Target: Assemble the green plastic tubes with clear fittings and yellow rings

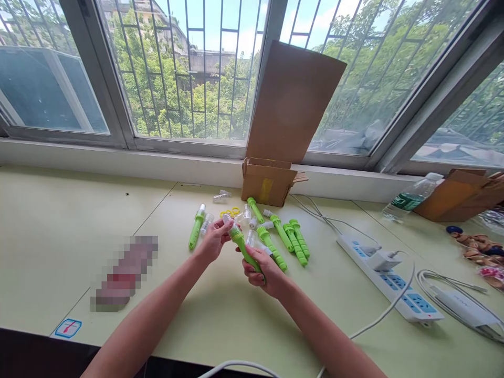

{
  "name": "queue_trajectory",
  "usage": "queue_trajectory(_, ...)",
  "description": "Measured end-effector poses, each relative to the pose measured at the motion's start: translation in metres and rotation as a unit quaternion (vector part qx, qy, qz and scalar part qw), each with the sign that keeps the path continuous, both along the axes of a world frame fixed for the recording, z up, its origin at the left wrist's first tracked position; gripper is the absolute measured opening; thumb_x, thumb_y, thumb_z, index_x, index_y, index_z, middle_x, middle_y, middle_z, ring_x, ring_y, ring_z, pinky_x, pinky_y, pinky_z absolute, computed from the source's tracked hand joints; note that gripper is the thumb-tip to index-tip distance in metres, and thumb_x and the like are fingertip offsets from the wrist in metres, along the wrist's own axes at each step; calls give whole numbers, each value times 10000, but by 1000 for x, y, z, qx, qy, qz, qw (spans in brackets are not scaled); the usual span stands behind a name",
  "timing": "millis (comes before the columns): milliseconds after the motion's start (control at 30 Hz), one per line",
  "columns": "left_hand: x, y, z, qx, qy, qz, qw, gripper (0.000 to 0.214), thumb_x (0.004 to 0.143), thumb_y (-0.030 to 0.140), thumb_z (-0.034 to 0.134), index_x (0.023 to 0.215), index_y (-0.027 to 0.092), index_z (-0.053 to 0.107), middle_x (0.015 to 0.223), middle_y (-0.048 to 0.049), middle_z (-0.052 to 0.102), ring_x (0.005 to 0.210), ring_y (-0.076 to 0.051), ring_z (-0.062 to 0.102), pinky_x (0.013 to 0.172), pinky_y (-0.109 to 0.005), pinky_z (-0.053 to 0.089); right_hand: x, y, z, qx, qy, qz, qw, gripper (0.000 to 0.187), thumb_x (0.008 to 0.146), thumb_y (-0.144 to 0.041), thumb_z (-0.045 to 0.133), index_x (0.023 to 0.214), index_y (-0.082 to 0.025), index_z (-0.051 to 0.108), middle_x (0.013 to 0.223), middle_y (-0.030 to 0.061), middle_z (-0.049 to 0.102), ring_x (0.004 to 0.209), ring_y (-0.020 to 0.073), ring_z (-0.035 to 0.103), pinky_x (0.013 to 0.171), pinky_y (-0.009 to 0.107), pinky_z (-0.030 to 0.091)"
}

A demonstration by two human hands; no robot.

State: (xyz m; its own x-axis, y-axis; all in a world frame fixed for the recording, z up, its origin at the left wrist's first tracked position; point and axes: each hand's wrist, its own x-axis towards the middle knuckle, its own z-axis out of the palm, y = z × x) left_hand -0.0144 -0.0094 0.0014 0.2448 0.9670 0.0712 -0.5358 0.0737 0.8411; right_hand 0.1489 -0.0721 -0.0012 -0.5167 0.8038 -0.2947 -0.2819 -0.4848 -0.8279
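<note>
Between my hands is a green plastic tube-shaped handle [238, 239] with a clear cap [229, 219] at its upper end. My left hand [214, 240] pinches the clear cap. My right hand [263, 270] wraps round the lower green part. Another green handle with a clear top [197, 228] lies to the left. Several more green handles [282, 233] lie on the right of my hands, some with ridged shafts. Clear plastic caps [207, 223] and small yellow rings [235, 211] are scattered just beyond my fingers, partly hidden by them.
An open cardboard box [268, 184] stands at the back against the window ledge. On the right lie a white power strip [388, 281], cables, a charger [464, 304], a plastic bottle [411, 199] and small brown items [478, 247]. A blurred-out object [126, 273] lies on the left.
</note>
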Motion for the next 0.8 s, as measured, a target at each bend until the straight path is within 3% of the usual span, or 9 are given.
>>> queue_trajectory(167,1,-1,0,7,-16,-1,1000,370,740,345,716,996,99,611,884,-107,690,791,-199,668,632,-269,515,0,0,0,19,-21,-6,1000,370,831,-515,549,1028,-203,524,533,-93,374,358,16,180,337,139,103)
queue_trajectory(267,3,-1,-1,8,-26,1,1000,414,742,345,718,1063,112,598,952,-119,684,857,-216,667,684,-290,529,-6,1,-6,90,-78,-54,991,382,837,-526,521,1032,-198,535,527,-81,420,339,31,244,327,152,147)
queue_trajectory(367,6,-1,-3,1,-21,12,1000,430,736,353,721,1077,121,601,994,-131,677,916,-234,660,751,-325,535,-12,2,-13,173,-169,-103,965,402,857,-541,453,1003,-182,564,521,-60,463,330,58,299,324,185,221)
queue_trajectory(433,9,-2,-5,-4,-8,32,999,423,723,371,726,1048,124,613,995,-131,677,932,-242,656,782,-348,534,-13,3,-15,257,-257,-141,921,390,863,-527,445,930,-173,596,507,-45,473,355,82,356,357,211,284)
queue_trajectory(533,13,-3,-9,-1,24,64,998,415,710,409,725,1001,127,633,976,-122,680,920,-236,655,811,-368,528,-10,3,-15,402,-382,-207,806,333,865,-458,482,945,-179,645,655,32,617,566,161,551,549,266,424)
queue_trajectory(600,15,-4,-11,0,37,75,996,420,711,428,717,997,130,641,967,-115,682,906,-227,654,821,-371,524,-7,3,-15,449,-440,-222,745,329,879,-420,470,1036,-193,650,782,66,675,698,210,611,649,294,448)
queue_trajectory(700,16,-4,-12,-8,32,89,995,425,705,433,721,996,132,648,965,-108,684,899,-219,652,829,-370,520,-5,2,-17,471,-501,-224,691,349,897,-384,440,1132,-207,628,886,87,701,799,247,640,693,308,456)
queue_trajectory(800,13,-3,-10,-25,16,84,996,410,684,418,741,955,123,655,925,-105,693,884,-221,656,832,-370,516,-4,2,-18,474,-517,-221,677,378,902,-378,433,1182,-194,609,932,99,703,838,259,641,704,312,461)
